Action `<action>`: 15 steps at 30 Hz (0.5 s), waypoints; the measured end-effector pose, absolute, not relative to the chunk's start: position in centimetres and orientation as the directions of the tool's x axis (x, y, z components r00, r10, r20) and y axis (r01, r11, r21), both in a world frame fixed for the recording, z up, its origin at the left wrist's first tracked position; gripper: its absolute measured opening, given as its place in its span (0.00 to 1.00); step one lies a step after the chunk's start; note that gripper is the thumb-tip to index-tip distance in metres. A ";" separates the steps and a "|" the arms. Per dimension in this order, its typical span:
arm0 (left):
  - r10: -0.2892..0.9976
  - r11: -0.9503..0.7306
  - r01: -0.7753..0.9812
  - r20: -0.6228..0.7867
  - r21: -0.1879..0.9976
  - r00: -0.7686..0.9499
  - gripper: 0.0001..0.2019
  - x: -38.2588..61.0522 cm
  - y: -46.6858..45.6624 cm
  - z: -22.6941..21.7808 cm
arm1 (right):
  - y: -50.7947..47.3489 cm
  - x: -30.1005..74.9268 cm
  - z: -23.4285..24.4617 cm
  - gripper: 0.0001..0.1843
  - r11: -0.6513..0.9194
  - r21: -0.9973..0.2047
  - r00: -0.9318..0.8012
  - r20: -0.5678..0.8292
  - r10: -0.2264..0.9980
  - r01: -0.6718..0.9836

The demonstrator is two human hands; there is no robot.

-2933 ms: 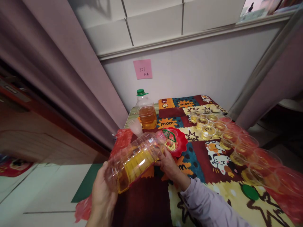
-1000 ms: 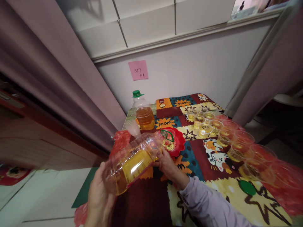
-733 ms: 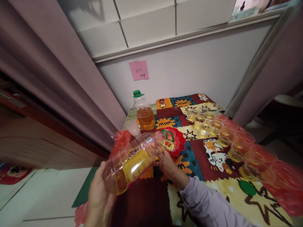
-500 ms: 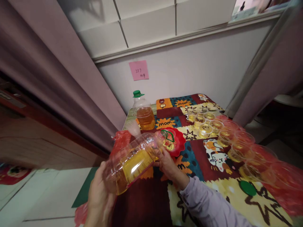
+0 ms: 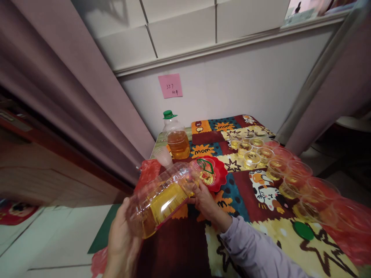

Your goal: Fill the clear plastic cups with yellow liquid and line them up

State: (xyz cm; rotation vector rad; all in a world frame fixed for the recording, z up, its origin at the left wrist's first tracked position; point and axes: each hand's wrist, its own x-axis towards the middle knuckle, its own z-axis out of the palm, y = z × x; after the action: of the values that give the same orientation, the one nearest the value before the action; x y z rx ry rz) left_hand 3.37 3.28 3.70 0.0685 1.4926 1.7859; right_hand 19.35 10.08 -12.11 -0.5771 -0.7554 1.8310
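A clear plastic bottle (image 5: 169, 195) partly filled with yellow liquid lies tilted in my two hands, its neck toward the upper right. My left hand (image 5: 123, 227) is closed around the base end. Near the neck, my right hand (image 5: 204, 199) grips the bottle from below. The uncapped mouth, with a green ring handle (image 5: 208, 166), hangs over a red scalloped plate (image 5: 222, 175). Clear plastic cups (image 5: 251, 159) with yellow liquid stand in rows to the right, and a loose green cap (image 5: 303, 230) lies on the mat.
A second bottle (image 5: 178, 144) with amber liquid and a green cap stands upright at the back left. Beside it is a stack of clear cups (image 5: 163, 156). Red plastic bags (image 5: 149, 173) lie at the table's left edge. A pink note (image 5: 170, 86) is on the wall.
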 end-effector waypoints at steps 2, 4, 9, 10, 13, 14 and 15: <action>0.601 0.006 -0.518 -0.417 0.855 -0.681 0.17 3.2 3.2 3.5 | 10.1 19.3 -12.0 0.43 -0.283 -0.718 -0.364 -0.045 0.930 -0.635; 0.608 0.002 -0.509 -0.406 0.860 -0.683 0.16 3.0 3.2 3.2 | 10.1 19.3 -12.0 0.43 -0.288 -0.715 -0.371 -0.042 0.928 -0.638; 0.623 0.006 -0.505 -0.398 0.863 -0.673 0.14 2.5 3.1 2.6 | 10.2 19.3 -12.1 0.43 -0.286 -0.717 -0.369 -0.044 0.928 -0.636; 0.628 0.009 -0.500 -0.393 0.866 -0.671 0.13 2.4 3.0 2.6 | 10.2 19.3 -12.1 0.43 -0.287 -0.715 -0.369 -0.044 0.929 -0.637; 0.594 0.012 -0.482 -0.394 0.876 -0.701 0.11 2.6 3.1 2.8 | 10.2 19.3 -12.2 0.41 -0.290 -0.715 -0.368 -0.049 0.928 -0.636; 0.585 0.015 -0.486 -0.402 0.874 -0.705 0.12 2.7 3.1 2.9 | 10.1 19.3 -12.2 0.41 -0.290 -0.716 -0.367 -0.051 0.929 -0.635; 0.579 0.015 -0.494 -0.410 0.869 -0.705 0.13 2.9 3.1 3.1 | 10.1 19.3 -12.2 0.41 -0.289 -0.715 -0.366 -0.049 0.929 -0.636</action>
State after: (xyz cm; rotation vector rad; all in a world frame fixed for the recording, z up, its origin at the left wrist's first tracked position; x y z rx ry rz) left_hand 2.87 3.15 3.13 0.0899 1.5331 1.7874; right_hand 19.34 10.13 -12.21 -0.5712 -0.7426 1.8460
